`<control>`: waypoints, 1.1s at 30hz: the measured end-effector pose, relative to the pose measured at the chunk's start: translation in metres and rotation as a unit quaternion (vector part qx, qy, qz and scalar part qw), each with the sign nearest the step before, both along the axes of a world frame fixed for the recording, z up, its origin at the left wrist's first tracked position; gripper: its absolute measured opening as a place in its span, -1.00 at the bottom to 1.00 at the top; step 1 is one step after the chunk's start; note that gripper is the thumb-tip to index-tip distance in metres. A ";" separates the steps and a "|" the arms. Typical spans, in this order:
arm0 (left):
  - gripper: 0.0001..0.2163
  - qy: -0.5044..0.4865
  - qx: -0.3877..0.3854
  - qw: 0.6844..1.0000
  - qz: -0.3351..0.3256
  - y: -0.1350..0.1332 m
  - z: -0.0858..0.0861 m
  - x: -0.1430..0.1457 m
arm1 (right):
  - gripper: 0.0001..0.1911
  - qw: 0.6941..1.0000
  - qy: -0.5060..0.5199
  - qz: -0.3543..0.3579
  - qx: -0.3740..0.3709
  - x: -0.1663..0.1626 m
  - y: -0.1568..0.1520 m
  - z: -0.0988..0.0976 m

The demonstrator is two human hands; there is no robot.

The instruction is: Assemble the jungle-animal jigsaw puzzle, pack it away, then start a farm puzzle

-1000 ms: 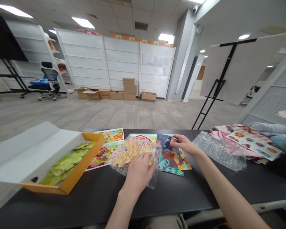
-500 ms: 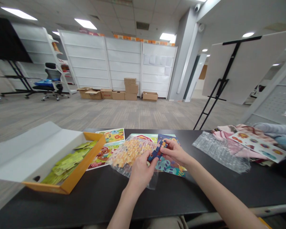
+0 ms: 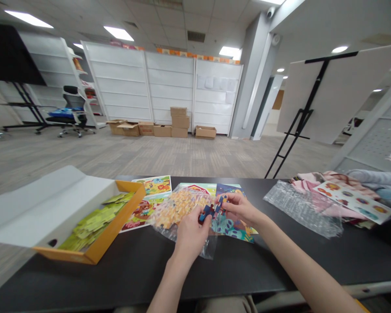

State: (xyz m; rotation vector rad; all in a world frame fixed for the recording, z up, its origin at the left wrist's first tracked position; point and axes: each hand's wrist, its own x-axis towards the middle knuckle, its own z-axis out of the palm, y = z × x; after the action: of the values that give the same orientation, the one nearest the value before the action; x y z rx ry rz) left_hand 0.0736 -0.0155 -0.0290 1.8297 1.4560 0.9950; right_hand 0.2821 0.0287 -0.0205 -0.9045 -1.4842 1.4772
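Both hands meet over the middle of a black table (image 3: 247, 265). My left hand (image 3: 190, 232) pinches a blue puzzle piece (image 3: 206, 212). My right hand (image 3: 239, 208) pinches another blue piece (image 3: 220, 203) right beside it; the two pieces touch or nearly touch. Under the hands lie a blue animal puzzle board (image 3: 232, 225) and a clear bag of orange puzzle pieces (image 3: 177, 208).
An open orange box (image 3: 94, 248) with green pieces (image 3: 91, 221) and a white lid sits at the left. More puzzle boards (image 3: 153, 184) lie behind the bag. Bubble wrap (image 3: 299, 208), a sticker sheet (image 3: 353, 198) and folded cloth lie at the right. An easel stands beyond the table.
My left hand lifted off the bag and took a blue piece. My right hand came left from the board with its piece, and the two hands now meet.
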 end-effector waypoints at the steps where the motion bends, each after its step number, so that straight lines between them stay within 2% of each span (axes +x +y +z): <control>1: -0.90 -0.012 0.000 1.000 0.000 0.001 0.000 0.000 | -0.65 1.000 -0.006 0.005 0.013 0.000 0.001 0.000; 6: -0.83 -0.126 -0.013 0.989 -0.081 0.004 -0.002 0.000 | -0.60 0.996 -0.085 -0.013 0.033 -0.005 0.005 -0.009; 10: -0.76 -0.140 -0.027 0.982 -0.121 0.002 0.000 0.001 | -0.60 0.997 -0.076 -0.016 0.020 -0.010 0.006 -0.014; 12: -0.75 -0.099 -0.012 0.989 -0.113 0.000 0.001 0.002 | -0.60 0.997 -0.073 -0.007 0.020 -0.009 0.005 -0.010; 14: -0.68 -0.011 0.026 0.997 -0.070 -0.003 0.001 0.002 | -0.62 0.997 -0.069 -0.022 0.035 -0.004 0.005 -0.004; 17: -0.42 0.166 0.077 0.983 -0.003 -0.008 -0.001 0.001 | -0.65 0.988 -0.070 -0.105 0.091 0.011 0.008 0.008; 19: -0.51 0.240 0.072 0.968 0.012 -0.010 0.000 0.000 | -0.64 0.974 -0.087 -0.167 0.126 0.022 0.011 0.014; 21: -0.67 0.257 0.041 0.965 0.019 -0.010 0.002 -0.002 | -0.63 0.962 -0.117 -0.199 0.147 0.028 0.012 0.016; 24: -0.78 0.186 0.011 0.981 0.045 -0.006 0.007 -0.009 | -0.61 0.950 -0.172 -0.190 0.180 0.024 0.009 0.014; 27: -0.84 0.055 0.041 0.994 0.089 -0.001 0.010 -0.017 | -0.66 0.933 -0.231 -0.152 0.229 0.008 0.001 0.007; 30: -0.84 -0.001 0.090 0.990 0.109 0.000 0.009 -0.021 | -0.78 0.889 -0.308 -0.108 0.321 -0.007 -0.009 -0.002; 33: -0.83 0.019 0.122 0.987 0.102 -0.002 0.007 -0.018 | -0.88 0.833 -0.373 -0.062 0.405 -0.017 -0.015 -0.010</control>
State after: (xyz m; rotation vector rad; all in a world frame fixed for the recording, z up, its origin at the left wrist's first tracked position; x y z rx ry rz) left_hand 0.0552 -0.0179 -0.0223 1.9048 1.6291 1.2945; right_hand 0.2655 0.0135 -0.0304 -1.0231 -2.2823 0.2389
